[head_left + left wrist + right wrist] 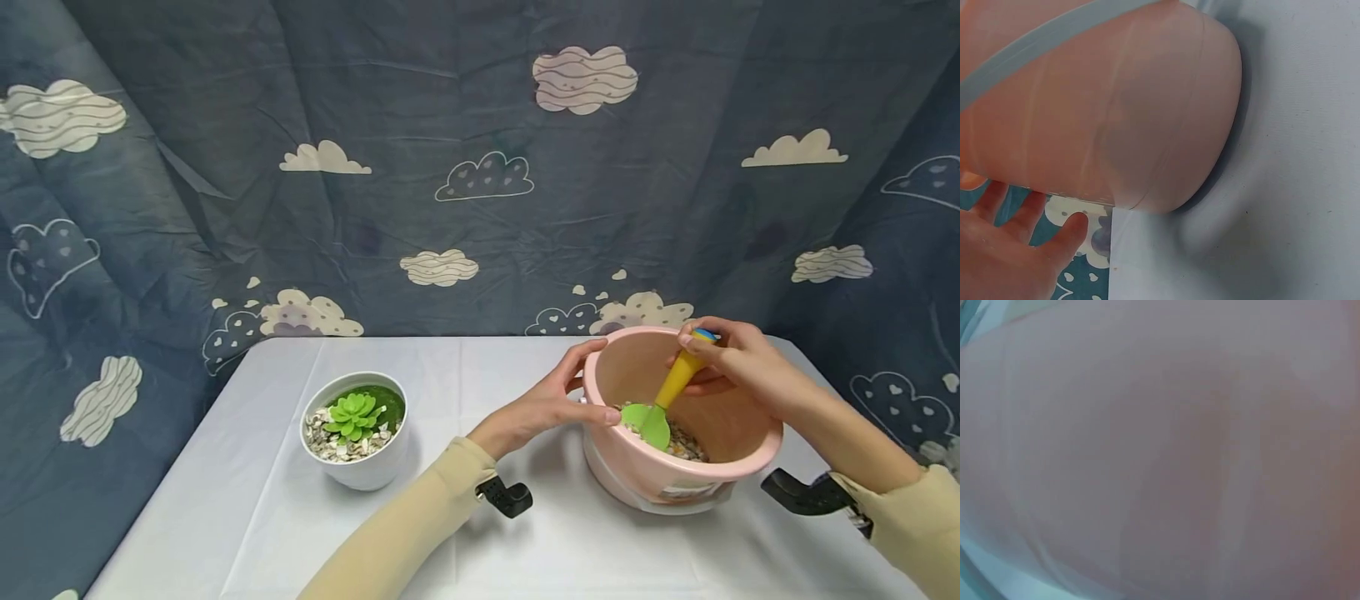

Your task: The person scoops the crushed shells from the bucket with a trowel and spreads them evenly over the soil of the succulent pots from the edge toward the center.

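A pink bucket [678,479] stands at the right of the table in the head view, with pale gravel [684,446] at its bottom. My left hand [551,400] holds the bucket's left side, thumb and fingers spread along the rim. In the left wrist view its fingers [1063,240] lie against the bucket wall [1116,112]. Inside the bucket, my right hand [738,358] grips the yellow handle of a toy shovel [678,375]. The shovel's green blade [651,425] points down at the gravel. Only the bucket's blurred wall [1166,456] fills the right wrist view.
To the left stands a white pot [371,471] holding a green succulent [355,415], pale gravel and a patch of green moss. A white cloth covers the table [480,533]. Behind it hangs a dark cloud-patterned curtain [480,100].
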`<state>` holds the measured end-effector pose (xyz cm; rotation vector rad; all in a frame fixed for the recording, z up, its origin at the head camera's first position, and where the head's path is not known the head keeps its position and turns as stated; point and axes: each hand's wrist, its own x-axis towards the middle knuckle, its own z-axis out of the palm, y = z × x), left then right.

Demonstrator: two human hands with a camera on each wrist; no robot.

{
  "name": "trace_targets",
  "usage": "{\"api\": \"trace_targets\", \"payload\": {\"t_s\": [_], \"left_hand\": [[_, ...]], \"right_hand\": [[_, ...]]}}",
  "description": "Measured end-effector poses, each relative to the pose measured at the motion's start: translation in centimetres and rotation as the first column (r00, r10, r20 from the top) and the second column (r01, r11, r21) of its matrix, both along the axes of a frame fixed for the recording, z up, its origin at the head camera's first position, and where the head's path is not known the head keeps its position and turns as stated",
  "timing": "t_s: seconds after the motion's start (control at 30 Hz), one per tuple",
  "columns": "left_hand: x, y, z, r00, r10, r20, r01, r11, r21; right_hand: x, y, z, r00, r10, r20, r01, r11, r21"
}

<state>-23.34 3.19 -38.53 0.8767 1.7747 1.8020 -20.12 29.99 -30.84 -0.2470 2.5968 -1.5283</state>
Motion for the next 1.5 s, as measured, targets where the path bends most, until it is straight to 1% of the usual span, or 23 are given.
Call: {"api": "trace_targets", "payload": {"t_s": [0.2,0.27,0.33,0.43,0.5,0.6,0.67,0.77,0.9,1.0,1.1,1.17,1.3,1.37,1.5], "left_hand": [[0.0,0.1,0.0,1.000,0.019,0.002,-0.019,1.000,-0.007],[0.0,0.1,0.0,1.000,0.021,0.005,-0.021,1.000,-0.006],[0.1,0.1,-0.1,1.000,0.021,0.009,-0.021,1.000,-0.003],[0.1,0.1,-0.1,1.000,0.020,0.008,-0.020,1.000,0.004],[0.1,0.2,-0.1,1.000,0.020,0.011,-0.020,1.000,0.013],[0.2,0.3,-0.1,1.000,0.014,0.022,-0.014,1.000,0.027],[0.2,0.4,-0.2,0.999,0.012,0.029,-0.012,1.000,0.028],[0.2,0.3,-0.2,0.999,0.021,0.035,-0.022,0.999,0.024],[0.3,0.1,-0.2,0.999,0.029,0.045,-0.031,0.999,0.043],[0.5,0.1,-0.1,0.998,0.031,0.056,-0.034,0.998,0.054],[0.6,0.2,-0.1,0.997,0.029,0.065,-0.034,0.997,0.065],[0.6,0.3,-0.2,0.997,0.030,0.067,-0.035,0.997,0.073],[0.6,0.3,-0.4,0.996,0.034,0.080,-0.041,0.995,0.092],[0.6,0.3,-0.6,0.996,0.038,0.085,-0.046,0.994,0.098],[0.7,0.4,-1.0,0.997,0.052,0.065,-0.058,0.994,0.089]], "right_hand": [[0.6,0.8,0.3,0.998,-0.061,-0.003,0.061,0.998,0.022],[1.0,1.3,0.3,0.997,-0.081,-0.012,0.081,0.997,0.013],[1.5,1.8,0.2,0.994,-0.105,-0.020,0.104,0.994,-0.016],[2.4,2.6,0.1,0.991,-0.132,-0.020,0.130,0.987,-0.097],[3.0,3.1,0.0,0.989,-0.148,-0.014,0.143,0.975,-0.169],[3.8,3.6,-0.2,0.981,-0.194,-0.013,0.183,0.945,-0.271],[4.4,3.8,-0.6,0.970,-0.241,-0.014,0.222,0.915,-0.337],[5.1,4.0,-1.2,0.949,-0.313,-0.036,0.276,0.883,-0.380],[5.7,4.1,-1.7,0.935,-0.352,-0.041,0.291,0.829,-0.478],[6.0,4.1,-1.9,0.931,-0.364,-0.029,0.283,0.770,-0.572],[6.3,4.1,-1.9,0.923,-0.384,-0.015,0.292,0.725,-0.624],[6.4,4.1,-2.0,0.914,-0.406,-0.009,0.306,0.703,-0.642],[6.5,3.9,-2.3,0.892,-0.452,-0.018,0.324,0.667,-0.671],[6.5,3.8,-2.5,0.882,-0.471,-0.030,0.326,0.655,-0.681],[6.4,3.9,-2.7,0.871,-0.488,-0.058,0.321,0.653,-0.686]]}}
